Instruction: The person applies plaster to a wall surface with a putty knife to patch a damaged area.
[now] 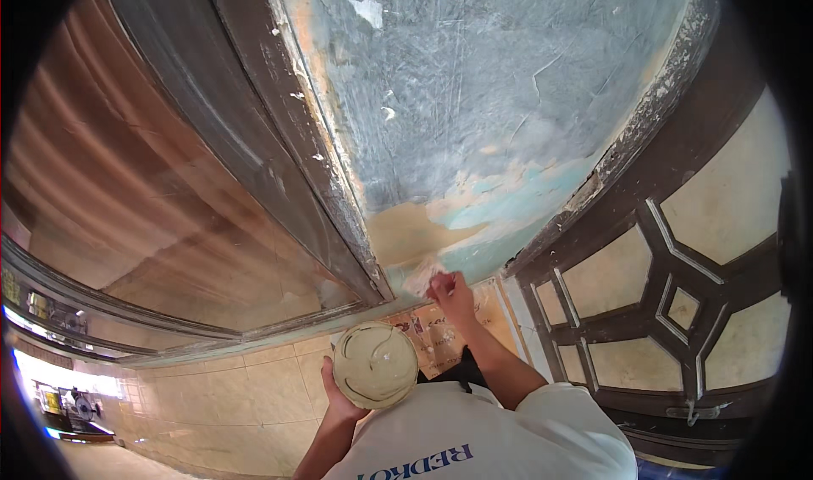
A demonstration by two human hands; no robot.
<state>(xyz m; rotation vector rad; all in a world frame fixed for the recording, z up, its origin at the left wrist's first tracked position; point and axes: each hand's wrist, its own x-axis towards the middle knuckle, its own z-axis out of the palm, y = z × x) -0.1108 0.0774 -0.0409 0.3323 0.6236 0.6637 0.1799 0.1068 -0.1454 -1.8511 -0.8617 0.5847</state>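
My left hand [339, 399] is closed round the side of a round tub of beige paste [375, 363], held level in front of my chest. Swirled grooves mark the paste's surface. My right hand [449, 290] pinches a pale pinkish, thin piece [423, 277], too blurred for its kind to show. That piece is against or very close to the low part of the wall [474, 82]; I cannot tell if it touches. Just above it, a smooth tan patch of paste [406, 234] covers part of the wall. Around that patch the surface is worn grey, with pale turquoise and peach areas.
On the left stands a dark wooden frame [288, 141] with flaking paint, its glass [152, 166] backed by a reddish-brown curtain. A dark panelled door [610, 310] with a metal latch rises on the right. Below lie beige floor tiles [271, 387] and a flattened brown cardboard [495, 319].
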